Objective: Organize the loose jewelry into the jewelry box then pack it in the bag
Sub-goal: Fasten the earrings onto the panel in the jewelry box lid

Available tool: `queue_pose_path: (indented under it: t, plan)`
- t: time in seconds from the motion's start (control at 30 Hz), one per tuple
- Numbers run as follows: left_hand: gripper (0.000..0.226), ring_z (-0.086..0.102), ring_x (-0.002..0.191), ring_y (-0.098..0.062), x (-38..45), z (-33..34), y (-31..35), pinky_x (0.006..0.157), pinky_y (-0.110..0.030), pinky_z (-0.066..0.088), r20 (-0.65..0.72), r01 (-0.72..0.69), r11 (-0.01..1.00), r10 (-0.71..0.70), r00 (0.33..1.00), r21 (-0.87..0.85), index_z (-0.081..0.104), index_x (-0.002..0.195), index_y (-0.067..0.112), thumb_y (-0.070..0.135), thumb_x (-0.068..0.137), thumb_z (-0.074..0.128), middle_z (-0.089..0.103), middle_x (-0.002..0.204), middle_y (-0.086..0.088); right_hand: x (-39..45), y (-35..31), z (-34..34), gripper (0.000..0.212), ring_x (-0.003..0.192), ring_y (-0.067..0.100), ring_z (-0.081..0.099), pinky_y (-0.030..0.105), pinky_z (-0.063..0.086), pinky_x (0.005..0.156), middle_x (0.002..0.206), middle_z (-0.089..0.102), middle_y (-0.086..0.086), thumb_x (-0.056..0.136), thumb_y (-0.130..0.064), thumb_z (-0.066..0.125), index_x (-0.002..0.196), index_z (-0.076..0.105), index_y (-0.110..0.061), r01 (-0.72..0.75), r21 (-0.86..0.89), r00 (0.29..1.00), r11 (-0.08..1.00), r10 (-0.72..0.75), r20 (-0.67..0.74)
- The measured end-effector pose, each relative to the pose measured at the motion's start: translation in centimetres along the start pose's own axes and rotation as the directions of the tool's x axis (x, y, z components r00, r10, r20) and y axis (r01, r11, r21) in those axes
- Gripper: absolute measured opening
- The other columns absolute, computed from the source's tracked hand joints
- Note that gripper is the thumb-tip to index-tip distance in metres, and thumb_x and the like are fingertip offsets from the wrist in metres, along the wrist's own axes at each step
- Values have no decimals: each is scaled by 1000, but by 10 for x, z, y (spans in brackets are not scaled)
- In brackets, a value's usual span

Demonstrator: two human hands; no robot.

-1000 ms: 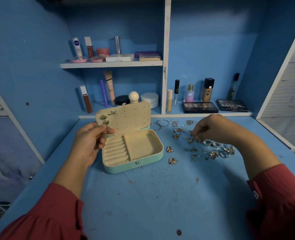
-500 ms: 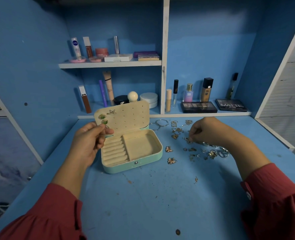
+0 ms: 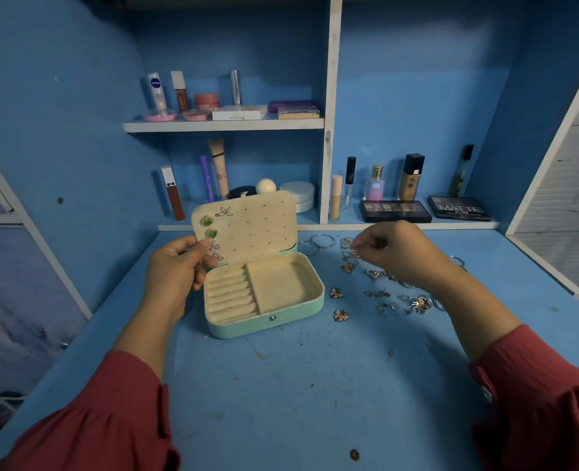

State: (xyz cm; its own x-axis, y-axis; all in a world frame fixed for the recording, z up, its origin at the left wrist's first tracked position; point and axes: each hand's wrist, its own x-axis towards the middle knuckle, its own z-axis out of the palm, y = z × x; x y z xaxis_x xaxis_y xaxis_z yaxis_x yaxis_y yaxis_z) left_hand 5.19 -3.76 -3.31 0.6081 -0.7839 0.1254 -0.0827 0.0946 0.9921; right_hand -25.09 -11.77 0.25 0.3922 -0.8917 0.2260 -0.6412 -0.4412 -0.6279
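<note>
The left hand [image 3: 176,270] holds the left edge of the open lid [image 3: 247,226] of the box [image 3: 264,294], with the thumb on the lid's side and the fingers curled at its lower corner. The right hand [image 3: 393,249] is lifted a little above the loose jewelry [image 3: 383,287], its fingertips pinched together, it seems on a small piece, but the piece is too small to name. The task looks to be in its early part: five earrings [image 3: 211,232] are already pinned down the left side of the lid, while most holes are free, the ring rolls [image 3: 230,294] and the square compartment [image 3: 281,283] hold nothing, and many pieces lie on the table [image 3: 298,385] to the right of the box. No bag is in view, so the packing is not begun. For moving there is good room: the front of the table is bare apart from small specks, and the way from the pile to the lid is short. The hoops [image 3: 318,241] lie just behind the box near the shelf edge [image 3: 400,226], and some rings [image 3: 424,302] lie partly under the right forearm, so a careless sweep could push them toward the table's right edge.
</note>
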Motion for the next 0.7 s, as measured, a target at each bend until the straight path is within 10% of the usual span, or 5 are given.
queue_pose_path:
  t: [0.43,0.7]
  plan:
    - [15,38,45,0,4,-3,-4,43,-16,33,-30,-13,1000,13,999,22,71,103,15,18,89,65,62,66,9,29,-94,101,15,70,-1,58,6,42,64,79,65,-3,85,-9,69,96,66,-18,159,483,986,861,-112,-126]
    - [15,39,58,-9,7,-5,-7,48,-19,34,-15,-22,999,23,1000,37,72,102,17,20,89,65,65,82,1,40,-112,125,41,86,24,63,30,53,78,93,63,11,85,0,64,88,38,-31,188,591,973,784,-68,-219]
